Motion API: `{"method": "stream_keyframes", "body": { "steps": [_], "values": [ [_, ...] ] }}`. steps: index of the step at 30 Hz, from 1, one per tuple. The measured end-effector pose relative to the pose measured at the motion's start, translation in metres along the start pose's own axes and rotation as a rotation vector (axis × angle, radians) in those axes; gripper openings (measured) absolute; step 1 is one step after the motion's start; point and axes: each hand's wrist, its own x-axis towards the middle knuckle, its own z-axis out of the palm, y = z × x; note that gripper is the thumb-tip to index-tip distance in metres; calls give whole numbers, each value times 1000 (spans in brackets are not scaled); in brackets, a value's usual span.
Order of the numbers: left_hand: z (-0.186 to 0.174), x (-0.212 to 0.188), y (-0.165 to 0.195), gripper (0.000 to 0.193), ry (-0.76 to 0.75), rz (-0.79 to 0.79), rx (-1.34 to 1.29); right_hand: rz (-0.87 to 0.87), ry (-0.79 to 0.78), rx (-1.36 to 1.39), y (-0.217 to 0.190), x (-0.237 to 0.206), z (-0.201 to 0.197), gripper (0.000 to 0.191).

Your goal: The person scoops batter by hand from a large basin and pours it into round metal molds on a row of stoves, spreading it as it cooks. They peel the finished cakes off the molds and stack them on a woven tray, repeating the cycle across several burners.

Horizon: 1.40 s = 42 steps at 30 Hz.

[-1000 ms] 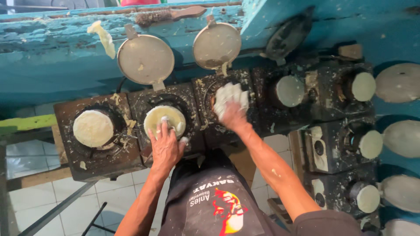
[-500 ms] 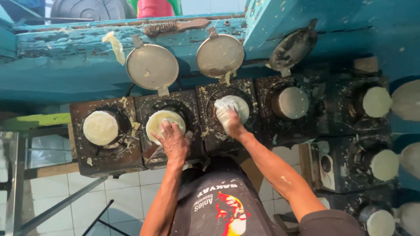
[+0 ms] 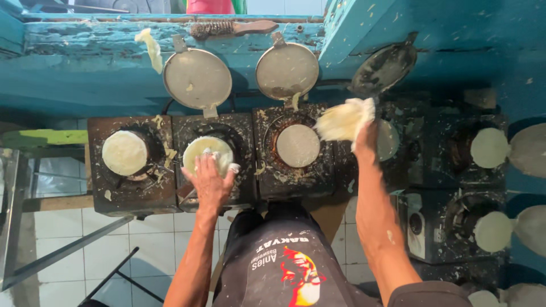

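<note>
Head view: a pale wafer sheet (image 3: 344, 120) is pinched in the fingers of the right hand (image 3: 365, 138), held above the moulds right of centre. The left hand (image 3: 210, 179), fingers spread, is pressed on a wafer in the second mould (image 3: 207, 153) at lower centre-left. The third mould (image 3: 297, 145) appears emptied; the leftmost mould (image 3: 124, 152) and several at the right edge are judged still filled. Two round lids (image 3: 197, 78) are propped open.

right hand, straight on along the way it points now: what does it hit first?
The right hand, holding a pale cloth wad, points up-frame toward the dark open lid against the blue wall. Probably that lid first; depth is unclear.
</note>
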Motion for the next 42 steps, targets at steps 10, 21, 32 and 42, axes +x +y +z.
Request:
{"method": "stream_keyframes", "body": {
  "steps": [10, 21, 32, 42],
  "values": [
    [11, -7, -8, 42, 93, -15, -268, 656, -235, 1402, -66, -15, -5, 65],
    [-143, 73, -185, 35, 133, -195, -915, 703, -58, 1634, -118, -88, 6, 60],
    [-119, 29, -290, 65, 94, 152, -102, 914, 192, 1451, -215, -199, 119, 44],
    [-108, 42, -316, 62, 131, -34, -208, 834, -225, 748, -325, -244, 159, 53]
  ]
}}
